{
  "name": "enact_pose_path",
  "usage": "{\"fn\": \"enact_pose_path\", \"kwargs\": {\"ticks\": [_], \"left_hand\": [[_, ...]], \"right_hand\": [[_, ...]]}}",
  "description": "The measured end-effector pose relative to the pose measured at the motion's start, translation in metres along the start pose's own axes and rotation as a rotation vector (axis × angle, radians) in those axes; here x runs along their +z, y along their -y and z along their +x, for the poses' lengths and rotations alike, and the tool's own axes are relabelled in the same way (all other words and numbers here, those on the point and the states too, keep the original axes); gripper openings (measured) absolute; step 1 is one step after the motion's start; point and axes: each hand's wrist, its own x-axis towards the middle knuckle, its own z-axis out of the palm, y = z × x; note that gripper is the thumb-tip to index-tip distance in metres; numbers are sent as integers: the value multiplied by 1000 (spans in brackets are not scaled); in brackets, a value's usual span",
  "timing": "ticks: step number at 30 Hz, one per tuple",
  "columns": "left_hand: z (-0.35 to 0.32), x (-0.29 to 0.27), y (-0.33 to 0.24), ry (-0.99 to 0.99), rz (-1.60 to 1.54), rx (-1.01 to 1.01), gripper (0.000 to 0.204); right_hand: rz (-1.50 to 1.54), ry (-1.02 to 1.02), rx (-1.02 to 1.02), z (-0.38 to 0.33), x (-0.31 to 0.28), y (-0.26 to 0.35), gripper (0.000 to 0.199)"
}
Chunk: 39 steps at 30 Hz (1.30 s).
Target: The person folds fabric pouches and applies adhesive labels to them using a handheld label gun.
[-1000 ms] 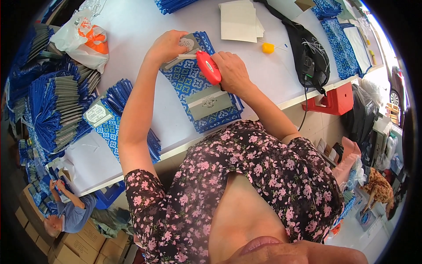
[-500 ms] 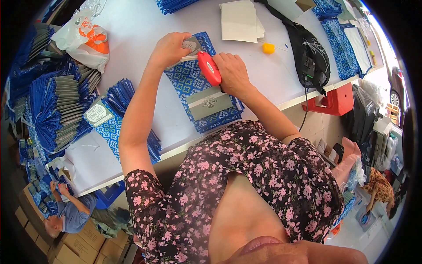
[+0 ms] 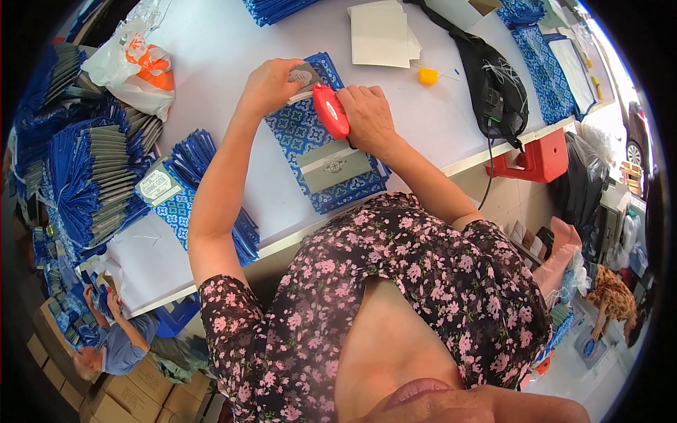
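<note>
A folded blue patterned cloth (image 3: 296,130) lies on the white table in front of me, with a grey paper band (image 3: 335,167) across its lower part. My left hand (image 3: 269,88) is closed at the cloth's top left corner, pinching a grey card tag (image 3: 305,75) between thumb and fingers. In my right hand (image 3: 369,118) is a red tagging gun (image 3: 331,113), held over the cloth with its tip close to the tag. Its handle is mostly hidden by my fingers. Where the tip meets the tag is too small to make out.
Bundled blue cloths (image 3: 74,180) fill the left side, beside a white and orange plastic bag (image 3: 141,67). White cards (image 3: 379,35), a yellow cap (image 3: 427,76) and a black bag (image 3: 493,99) lie rightward. A red stool (image 3: 539,156) stands beyond the edge. Another person (image 3: 123,345) works lower left.
My left hand has shifted slightly down at the tag. The tagging gun's tip has come a little closer to it. The other person's hands have moved apart.
</note>
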Motion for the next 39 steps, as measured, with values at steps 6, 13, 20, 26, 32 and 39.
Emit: {"fn": "enact_pose_path", "kwargs": {"ticks": [6, 13, 20, 26, 32, 39], "left_hand": [[0, 5, -5, -12, 0, -47, 23], [-3, 9, -11, -26, 33, -13, 24], [6, 9, -3, 5, 0, -70, 27], [10, 16, 10, -30, 44, -57, 31], [17, 15, 7, -30, 96, -58, 32], [9, 6, 18, -25, 20, -135, 26]], "right_hand": [[-25, -32, 36, -4, 2, 4, 24], [-35, -53, 36, -2, 7, 2, 24], [-54, 5, -21, 10, 6, -11, 25], [22, 42, 8, 9, 12, -11, 30], [24, 103, 89, 13, 6, -7, 32], [222, 117, 1, 21, -18, -21, 33]]}}
